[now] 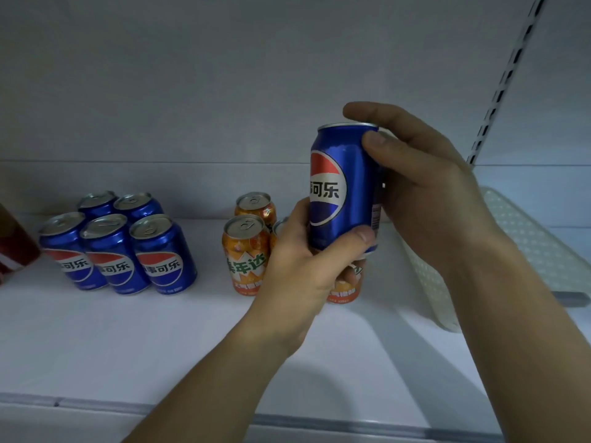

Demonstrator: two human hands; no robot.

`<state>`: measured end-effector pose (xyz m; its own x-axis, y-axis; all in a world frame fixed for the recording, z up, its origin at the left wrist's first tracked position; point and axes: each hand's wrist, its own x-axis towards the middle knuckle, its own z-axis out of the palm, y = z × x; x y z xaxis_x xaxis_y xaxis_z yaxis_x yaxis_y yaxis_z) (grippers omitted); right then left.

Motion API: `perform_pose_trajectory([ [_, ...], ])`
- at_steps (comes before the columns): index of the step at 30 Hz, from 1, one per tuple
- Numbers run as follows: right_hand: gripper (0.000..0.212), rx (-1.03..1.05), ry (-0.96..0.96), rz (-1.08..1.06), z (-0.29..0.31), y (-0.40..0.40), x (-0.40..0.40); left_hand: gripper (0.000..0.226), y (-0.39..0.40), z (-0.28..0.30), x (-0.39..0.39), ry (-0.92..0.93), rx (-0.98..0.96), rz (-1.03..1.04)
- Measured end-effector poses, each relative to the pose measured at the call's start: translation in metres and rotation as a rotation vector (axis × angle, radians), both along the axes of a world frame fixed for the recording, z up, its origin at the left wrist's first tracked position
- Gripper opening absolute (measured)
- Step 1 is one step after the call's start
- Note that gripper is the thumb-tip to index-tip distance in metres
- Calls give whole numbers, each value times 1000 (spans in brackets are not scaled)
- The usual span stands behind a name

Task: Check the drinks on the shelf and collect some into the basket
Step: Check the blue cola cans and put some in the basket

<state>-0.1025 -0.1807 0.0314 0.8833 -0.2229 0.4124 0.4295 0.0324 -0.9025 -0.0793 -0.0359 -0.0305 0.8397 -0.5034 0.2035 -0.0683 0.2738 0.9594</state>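
Blue aluminium filled the middle of the frame: you held one blue Pepsi can [343, 187] upright between both hands, lifted clear of the shelf [160, 330]. Your left hand [300, 270] came up from the lower centre and cupped the can's base, its thumb pressed across the lower front and its fingers curled round the far side. Your right hand [425, 183] reached in from the lower right and clamped the can's upper right side, thumb on the blue shoulder just under the rim, forefinger arched over the silver top. On the can's face you could read the red, white and blue globe with the characters 可乐; small print ran down the right edge, too fine to read.

Behind your left hand, centre frame, stood the orange cans [246, 257], partly hidden by your wrist. The front one read 美年达 in green letters on white.

Toward the left of the frame sat the cluster of five blue Pepsi cans [118, 244], three in front and two behind, touching one another, tabs up, each front can showing 可乐. At the far left edge a red container [14, 247] was cut off by the frame.

At the right, a white perforated panel [531, 244] leaned on the shelf, and a slotted metal upright [505, 81] ran up the back wall in the upper right.
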Motion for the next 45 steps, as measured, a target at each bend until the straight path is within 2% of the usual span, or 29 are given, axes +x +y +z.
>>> perform_pose_trajectory([
  [4,45,-1,-24,8,0,5,1,73,5,1,2,24,-32,33],
  [8,50,44,-2,105,2,6,-1,53,10,4,-2,115,-98,-122],
  [10,48,35,-13,87,2,8,-3,56,10,4,-3,129,-131,-159],
  [14,46,29,-37,-5,3,12,-3,63,8,8,-3,153,-191,-124],
  [18,47,36,-4,16,5,11,-4,44,6,4,-3,182,-235,-138],
  [24,43,43,20,-2,3,2,-4,53,3,3,-5,249,-254,-172],
  [28,41,62,25,9,2,1,-3,52,2,3,-6,243,-261,-180],
  [31,46,54,28,36,1,-3,-3,49,3,2,-6,255,-271,-166],
  [34,50,49,26,99,1,-6,-5,60,4,2,-5,304,-278,-162],
  [37,44,50,4,55,2,-3,-4,56,5,1,-5,193,-219,-178],
  [41,30,113,-29,42,1,-2,-3,49,3,-4,-6,65,-155,-89],
  [45,40,163,10,147,1,-3,-4,41,3,-6,-8,53,-151,-161],
])
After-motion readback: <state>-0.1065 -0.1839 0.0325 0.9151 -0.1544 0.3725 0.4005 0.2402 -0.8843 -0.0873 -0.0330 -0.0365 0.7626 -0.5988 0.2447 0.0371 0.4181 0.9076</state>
